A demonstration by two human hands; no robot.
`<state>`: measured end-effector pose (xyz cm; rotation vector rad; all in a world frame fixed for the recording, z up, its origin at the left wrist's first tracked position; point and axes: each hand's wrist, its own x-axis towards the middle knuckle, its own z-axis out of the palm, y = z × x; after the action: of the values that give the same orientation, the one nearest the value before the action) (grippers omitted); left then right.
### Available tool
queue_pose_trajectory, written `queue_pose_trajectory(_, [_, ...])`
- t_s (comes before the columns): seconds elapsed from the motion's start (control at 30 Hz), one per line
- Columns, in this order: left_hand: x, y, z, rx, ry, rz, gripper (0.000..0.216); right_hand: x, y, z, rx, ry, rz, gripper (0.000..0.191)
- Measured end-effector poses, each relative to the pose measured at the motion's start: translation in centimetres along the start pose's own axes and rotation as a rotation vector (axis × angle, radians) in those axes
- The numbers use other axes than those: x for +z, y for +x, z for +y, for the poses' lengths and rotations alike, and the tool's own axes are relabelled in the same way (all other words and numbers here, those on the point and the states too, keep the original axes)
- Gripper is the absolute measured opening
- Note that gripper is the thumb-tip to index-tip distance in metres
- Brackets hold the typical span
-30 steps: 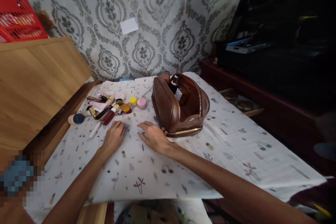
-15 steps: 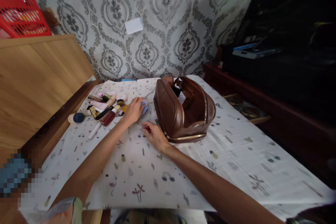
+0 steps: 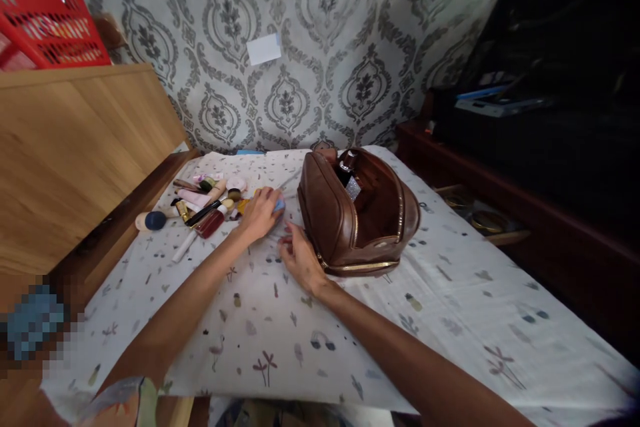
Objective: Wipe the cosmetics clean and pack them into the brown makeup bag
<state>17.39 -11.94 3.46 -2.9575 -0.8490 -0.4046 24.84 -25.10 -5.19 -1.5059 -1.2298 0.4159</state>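
Observation:
My left hand (image 3: 260, 213) is closed over a small blue thing (image 3: 279, 203) on the patterned white cloth (image 3: 350, 320), right beside several small cosmetics. My right hand (image 3: 300, 257) rests on the cloth just left of the open brown leather toiletry bag (image 3: 345, 223), with its fingers curled loosely and spread, holding nothing. A dark bottle with a glittery label (image 3: 347, 173) stands inside the bag.
A heap of cosmetics (image 3: 200, 203) lies at the far left: tubes, brushes, a blue sponge applicator (image 3: 153, 220), small pots. A wooden board (image 3: 75, 153) rises on the left with a red basket (image 3: 45, 20) above. Dark wooden furniture (image 3: 500, 180) stands to the right.
My left hand has moved away from me, from the bare cloth to the pots near the bag, covering them. My right hand has slid closer to the bag's near corner.

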Motion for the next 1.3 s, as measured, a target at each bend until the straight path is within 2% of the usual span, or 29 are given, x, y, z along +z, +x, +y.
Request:
queue_pose_trajectory(0.1, [-0.5, -3.1, -0.5, 0.029, -0.102, 0.071, 0.035, 0.3, -0.1, 0.2, -0.005, 0.019, 0.034, 0.070])
queue_pose_trajectory(0.17, [-0.4, -5.4, -0.8, 0.045, -0.170, 0.055, 0.035, 0.4, -0.2, 0.2, 0.000, -0.003, 0.003, 0.077])
queue_pose_trajectory(0.33, [0.4, -8.8, -1.5, 0.098, -0.322, 0.028, 0.035, 0.2, -0.3, -0.1, -0.076, -0.137, -0.149, 0.077])
queue_pose_trajectory(0.43, [0.3, -8.8, -2.1, 0.107, -0.432, 0.043, 0.032, 0.0, -0.3, -0.3, -0.115, -0.175, -0.180, 0.070])
queue_pose_trajectory(0.53, [0.2, -7.6, -3.3, 0.070, -0.503, 0.080, 0.028, -0.1, -0.4, -0.3, -0.125, -0.178, -0.167, 0.065])
queue_pose_trajectory(0.6, [0.4, -6.4, -4.3, 0.019, -0.452, 0.147, 0.026, -0.1, -0.4, -0.3, -0.130, -0.180, -0.161, 0.064])
queue_pose_trajectory(0.7, [1.1, -4.4, -5.5, -0.087, -0.250, 0.234, 0.023, -0.1, -0.5, -0.3, -0.137, -0.201, -0.160, 0.063])
queue_pose_trajectory(0.8, [2.0, -3.0, -5.8, -0.162, -0.124, 0.256, 0.025, -0.1, -0.5, -0.3, -0.157, -0.219, -0.154, 0.061])
queue_pose_trajectory(0.9, [2.7, -2.7, -5.4, -0.173, -0.117, 0.273, 0.027, 0.0, -0.5, -0.3, -0.173, -0.230, -0.146, 0.061])
queue_pose_trajectory(1.1, [2.2, -4.0, -3.3, -0.044, -0.330, 0.362, 0.018, 0.0, -0.4, -0.2, -0.174, -0.242, -0.137, 0.060])
queue_pose_trajectory(1.2, [1.5, -5.0, -1.7, 0.053, -0.458, 0.299, 0.014, 0.0, -0.3, -0.1, -0.158, -0.223, -0.140, 0.057])
queue_pose_trajectory(1.3, [1.5, -6.2, -0.3, 0.151, -0.438, 0.228, 0.016, 0.0, -0.1, -0.1, -0.124, -0.201, -0.142, 0.049])
